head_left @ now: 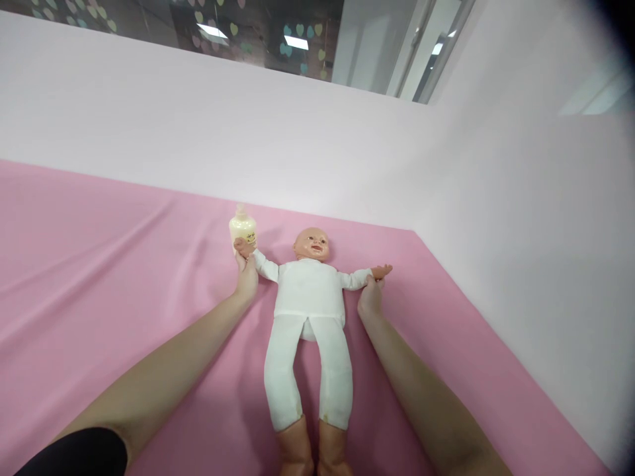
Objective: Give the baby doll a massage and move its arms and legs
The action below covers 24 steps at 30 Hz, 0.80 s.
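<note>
A baby doll (310, 291) with a white cloth body lies on its back, its head away from me and its arms stretched out sideways. My left hand (247, 274) is closed around the wrist of the doll's arm on the left. On the other side, my right hand (371, 295) grips the doll's other forearm near the wrist. Some of my fingers are hidden behind the doll's arms. Just behind the doll's hand on the left stands a pale yellow pump bottle (242, 228), partly covered by that hand.
A pink sheet (124, 297) with a few creases covers the surface under the doll. White walls (198, 132) rise behind it and along the right. Above the back wall is a dark window (258, 33) with heart stickers.
</note>
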Each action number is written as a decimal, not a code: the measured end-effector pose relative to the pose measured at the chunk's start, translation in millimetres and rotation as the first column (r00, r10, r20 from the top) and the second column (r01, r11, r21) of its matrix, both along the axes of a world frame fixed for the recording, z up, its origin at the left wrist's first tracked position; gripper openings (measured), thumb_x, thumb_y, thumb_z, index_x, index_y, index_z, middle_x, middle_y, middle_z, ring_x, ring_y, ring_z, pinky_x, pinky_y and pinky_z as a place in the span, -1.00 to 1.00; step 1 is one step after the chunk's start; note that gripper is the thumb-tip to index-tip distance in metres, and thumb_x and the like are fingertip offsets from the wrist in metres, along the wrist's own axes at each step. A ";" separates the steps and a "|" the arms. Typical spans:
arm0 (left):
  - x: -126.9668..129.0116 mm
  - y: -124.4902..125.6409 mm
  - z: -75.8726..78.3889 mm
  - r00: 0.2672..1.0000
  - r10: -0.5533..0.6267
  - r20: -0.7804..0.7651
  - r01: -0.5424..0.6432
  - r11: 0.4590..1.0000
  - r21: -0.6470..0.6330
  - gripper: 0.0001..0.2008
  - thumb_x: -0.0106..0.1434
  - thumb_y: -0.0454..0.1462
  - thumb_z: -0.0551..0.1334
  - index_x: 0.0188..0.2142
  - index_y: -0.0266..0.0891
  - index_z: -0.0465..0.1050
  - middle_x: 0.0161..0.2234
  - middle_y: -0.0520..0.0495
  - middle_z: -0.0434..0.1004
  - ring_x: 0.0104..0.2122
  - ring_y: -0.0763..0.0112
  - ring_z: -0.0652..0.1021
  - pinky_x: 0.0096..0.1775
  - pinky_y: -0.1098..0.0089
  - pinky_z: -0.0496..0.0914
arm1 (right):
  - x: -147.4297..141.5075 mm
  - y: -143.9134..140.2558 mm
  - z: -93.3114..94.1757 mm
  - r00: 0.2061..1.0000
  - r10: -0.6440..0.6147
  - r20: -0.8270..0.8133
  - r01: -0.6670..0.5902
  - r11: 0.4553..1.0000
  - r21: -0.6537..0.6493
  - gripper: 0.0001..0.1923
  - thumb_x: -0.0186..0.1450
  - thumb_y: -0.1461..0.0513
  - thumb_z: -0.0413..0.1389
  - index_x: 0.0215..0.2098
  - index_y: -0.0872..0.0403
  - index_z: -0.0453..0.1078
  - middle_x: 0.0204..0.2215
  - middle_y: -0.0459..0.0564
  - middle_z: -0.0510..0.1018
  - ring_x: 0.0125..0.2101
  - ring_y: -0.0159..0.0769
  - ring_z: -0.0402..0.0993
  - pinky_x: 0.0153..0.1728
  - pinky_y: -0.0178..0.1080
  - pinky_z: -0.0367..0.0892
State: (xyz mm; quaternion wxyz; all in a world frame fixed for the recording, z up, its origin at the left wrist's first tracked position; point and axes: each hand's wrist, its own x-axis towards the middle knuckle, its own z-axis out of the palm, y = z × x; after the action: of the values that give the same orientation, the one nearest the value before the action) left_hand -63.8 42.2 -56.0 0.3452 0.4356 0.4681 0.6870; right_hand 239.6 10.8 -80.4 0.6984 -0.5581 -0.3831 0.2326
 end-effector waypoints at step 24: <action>18.3 -25.3 12.6 0.735 -0.131 -0.666 0.309 0.938 0.156 -0.52 0.30 -0.16 0.07 0.18 -0.18 0.10 0.11 -0.21 0.26 0.11 0.16 0.29 0.14 0.08 0.15 | -33.7 -30.0 32.6 0.862 0.291 0.416 -0.333 0.942 0.031 -0.36 0.34 0.09 -0.12 0.32 0.01 -0.23 0.31 0.04 -0.06 0.29 -0.28 -0.13 0.27 -0.02 -0.15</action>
State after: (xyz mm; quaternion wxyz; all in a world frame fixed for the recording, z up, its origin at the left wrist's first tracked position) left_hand -45.5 17.0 -43.4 0.1830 0.7387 0.4097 0.5030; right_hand 205.9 -19.2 -47.8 0.5842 -0.4883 -0.6160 0.2019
